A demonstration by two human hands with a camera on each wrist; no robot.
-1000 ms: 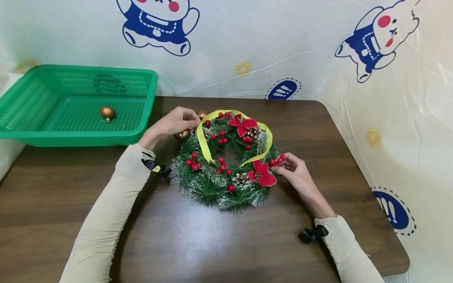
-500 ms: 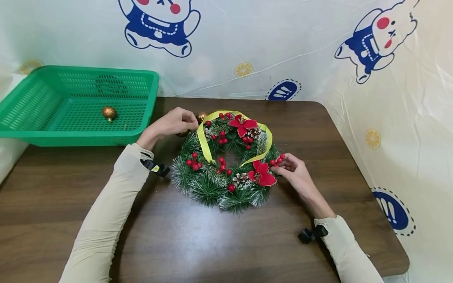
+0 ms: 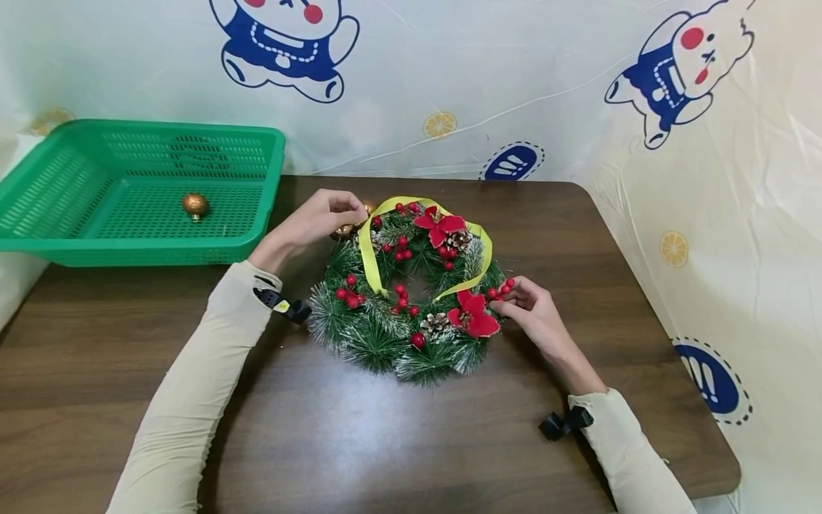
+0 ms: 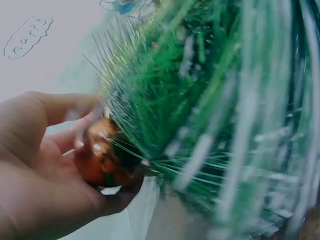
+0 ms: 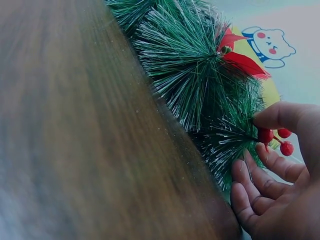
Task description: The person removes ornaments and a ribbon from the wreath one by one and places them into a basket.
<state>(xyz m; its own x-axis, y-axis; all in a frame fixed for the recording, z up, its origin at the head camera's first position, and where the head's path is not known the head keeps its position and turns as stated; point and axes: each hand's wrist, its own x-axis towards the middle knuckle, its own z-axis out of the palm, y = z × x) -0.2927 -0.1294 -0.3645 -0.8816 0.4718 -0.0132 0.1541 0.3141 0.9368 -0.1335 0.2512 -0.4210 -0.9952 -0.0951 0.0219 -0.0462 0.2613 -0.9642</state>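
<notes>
With my left hand (image 3: 312, 219) I hold a copper bauble (image 4: 97, 159), the fingers curled around it, at the wreath's upper-left edge. The wreath (image 3: 388, 325) lies on the table (image 3: 385, 442), rightward of these fingers; being round, it has no long axis. My right hand (image 3: 541, 319), farther from the bauble, pinches red berries (image 5: 265, 134) at its right edge.

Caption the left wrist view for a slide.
Left hand holds a bauble at the edge of a wreath.

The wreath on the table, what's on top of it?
A yellow ribbon, two red flowers, red berries and pinecones. Whatever lies directly beneath the ribbon is covered.
</notes>
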